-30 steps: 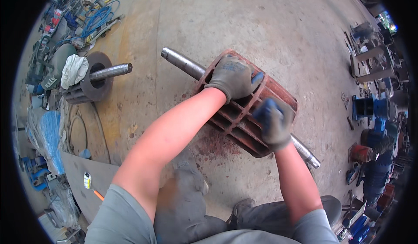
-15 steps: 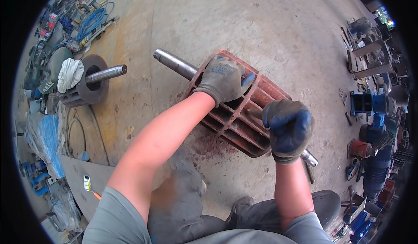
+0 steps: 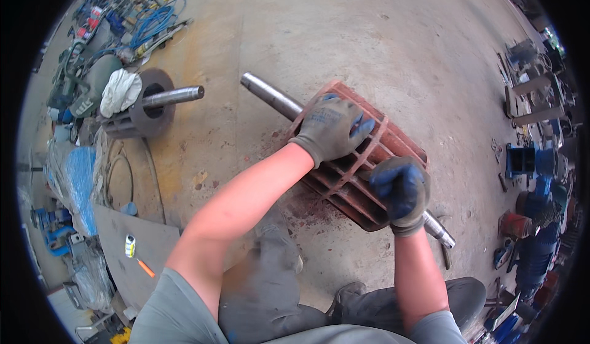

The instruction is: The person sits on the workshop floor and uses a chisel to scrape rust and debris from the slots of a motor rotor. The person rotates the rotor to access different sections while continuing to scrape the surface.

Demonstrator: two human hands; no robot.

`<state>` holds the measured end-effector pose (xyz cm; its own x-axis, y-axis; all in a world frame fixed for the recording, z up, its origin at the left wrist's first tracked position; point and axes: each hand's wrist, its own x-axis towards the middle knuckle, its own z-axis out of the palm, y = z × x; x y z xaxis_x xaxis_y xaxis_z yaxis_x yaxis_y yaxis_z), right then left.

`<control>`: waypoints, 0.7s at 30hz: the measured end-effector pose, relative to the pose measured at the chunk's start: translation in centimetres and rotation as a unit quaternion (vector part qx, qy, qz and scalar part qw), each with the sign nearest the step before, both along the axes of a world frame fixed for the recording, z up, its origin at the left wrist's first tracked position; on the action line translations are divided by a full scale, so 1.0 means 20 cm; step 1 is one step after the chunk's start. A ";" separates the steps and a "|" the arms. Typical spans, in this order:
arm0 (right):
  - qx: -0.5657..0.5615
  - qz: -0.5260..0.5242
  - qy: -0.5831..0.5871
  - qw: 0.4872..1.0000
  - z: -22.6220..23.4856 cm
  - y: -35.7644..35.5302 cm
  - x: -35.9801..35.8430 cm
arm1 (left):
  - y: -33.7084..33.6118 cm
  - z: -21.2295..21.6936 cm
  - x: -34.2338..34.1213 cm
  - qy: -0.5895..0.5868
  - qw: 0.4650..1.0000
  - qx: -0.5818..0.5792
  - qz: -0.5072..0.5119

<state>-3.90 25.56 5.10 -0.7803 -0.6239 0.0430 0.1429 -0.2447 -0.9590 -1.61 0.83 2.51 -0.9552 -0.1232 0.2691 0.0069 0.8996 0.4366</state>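
Concrete floor (image 3: 369, 37), yellow-stained at left, spreads between clutter (image 3: 150, 27) and machine parts (image 3: 521, 161); light glares upper right.

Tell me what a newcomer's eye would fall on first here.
Probably the rust-red ribbed drum mid-picture, its steel shaft jutting from both ends. Next, the gloved left hand on the drum's upper left part and the curled right hand over its right end. Then the orange-handled paint roller, lower left.

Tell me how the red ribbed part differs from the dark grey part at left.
The red part lies under the left hand; no hand touches the grey part. The red part's shaft shows at both ends, the grey part's shaft at one. Both carry a metal shaft.
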 end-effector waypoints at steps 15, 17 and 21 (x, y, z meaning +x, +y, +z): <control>-0.210 0.067 0.140 0.965 0.55 -0.29 -0.01 | -0.14 -0.30 0.46 0.013 0.911 0.333 0.243; -0.062 0.075 0.228 0.969 0.38 -0.41 0.00 | -0.16 -0.31 0.45 -0.002 0.923 0.303 0.239; 0.017 0.061 0.117 0.991 0.15 -0.42 -0.06 | -0.18 -0.31 0.44 0.009 0.922 0.308 0.233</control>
